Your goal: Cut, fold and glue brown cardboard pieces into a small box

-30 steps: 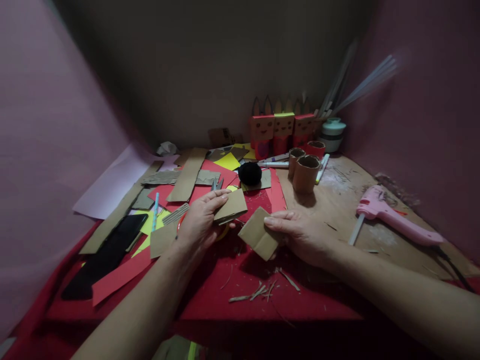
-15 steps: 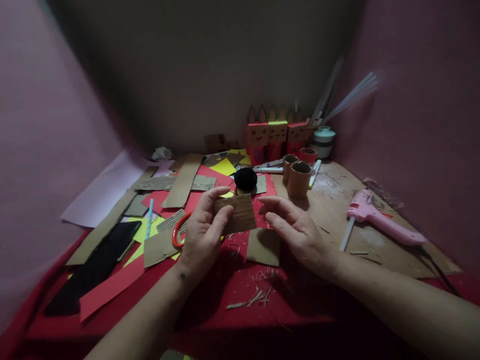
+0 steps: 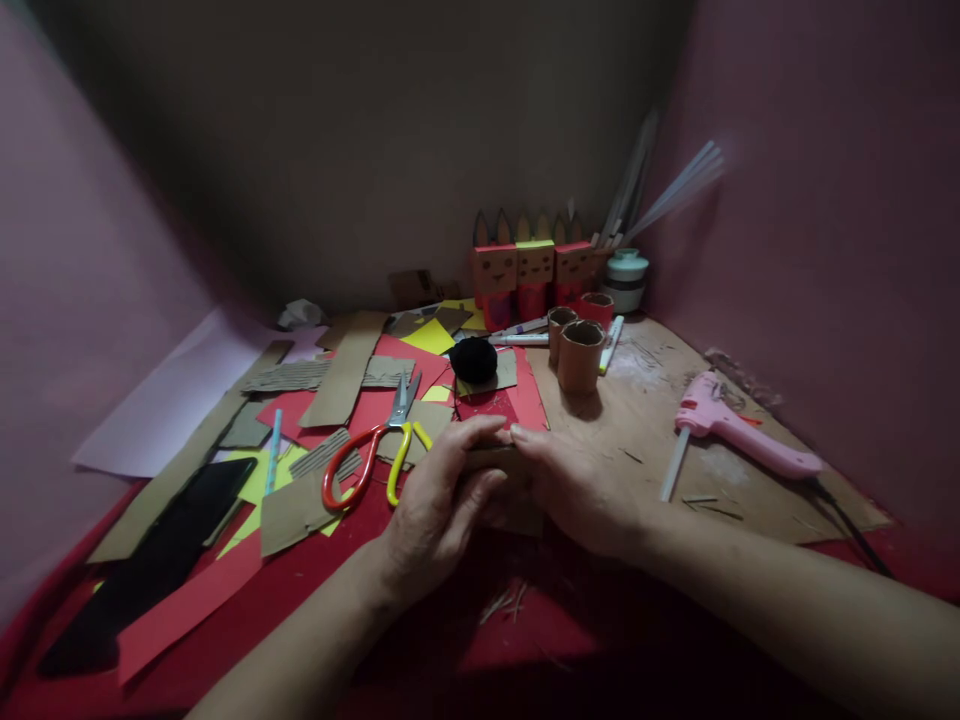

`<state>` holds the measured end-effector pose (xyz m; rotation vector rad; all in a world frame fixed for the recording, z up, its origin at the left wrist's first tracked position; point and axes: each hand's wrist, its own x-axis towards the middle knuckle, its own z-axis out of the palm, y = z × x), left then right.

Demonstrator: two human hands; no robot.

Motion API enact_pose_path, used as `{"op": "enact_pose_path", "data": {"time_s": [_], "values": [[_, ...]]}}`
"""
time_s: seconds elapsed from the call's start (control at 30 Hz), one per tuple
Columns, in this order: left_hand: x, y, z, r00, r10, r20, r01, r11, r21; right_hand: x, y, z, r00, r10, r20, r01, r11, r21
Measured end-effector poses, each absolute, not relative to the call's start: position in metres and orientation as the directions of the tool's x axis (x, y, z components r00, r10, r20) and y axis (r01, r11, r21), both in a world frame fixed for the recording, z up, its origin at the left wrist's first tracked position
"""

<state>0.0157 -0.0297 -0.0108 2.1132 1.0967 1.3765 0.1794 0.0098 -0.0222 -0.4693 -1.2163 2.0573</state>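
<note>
My left hand (image 3: 442, 500) is closed around the left part of a small brown cardboard piece (image 3: 493, 458), its thumb below. My right hand (image 3: 585, 490) presses its fingers against the right end of the same piece, and the fingertips of both hands nearly meet over it. Much of the cardboard is hidden by my fingers. Underneath, part of another cardboard square (image 3: 525, 520) shows on the red cloth. Left of my hands lie scissors (image 3: 373, 447) with one red and one yellow handle. A black ball of yarn (image 3: 474, 360) sits just beyond my fingers.
A pink glue gun (image 3: 742, 430) lies on a wooden board at right. Cardboard tubes (image 3: 581, 358) stand behind my right hand. Box figures with faces (image 3: 495, 270) and a lidded jar (image 3: 625, 280) are at the back. Cardboard strips (image 3: 349, 370) and a black phone-like object (image 3: 165, 550) lie left.
My right hand has moved left and closed on the cardboard piece, which has tilted flatter and sits lower. The scissors now show fully. The whole view has shifted slightly.
</note>
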Motion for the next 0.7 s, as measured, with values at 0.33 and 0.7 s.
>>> {"op": "enact_pose_path", "data": {"time_s": [0.33,0.7], "values": [[0.0157,-0.0261,-0.0211,0.158,0.848,0.506,0.360,-0.527,0.770,0.1805,0.0054,-0.0197,-0.656,0.744,0.128,-0.464,-0.264,-0.846],[0.0180,-0.0241,-0.0129,0.155,0.868,0.471,0.397,-0.491,0.775,0.1824,0.0088,-0.0208,-0.640,0.764,0.075,-0.411,-0.258,-0.874]]}}
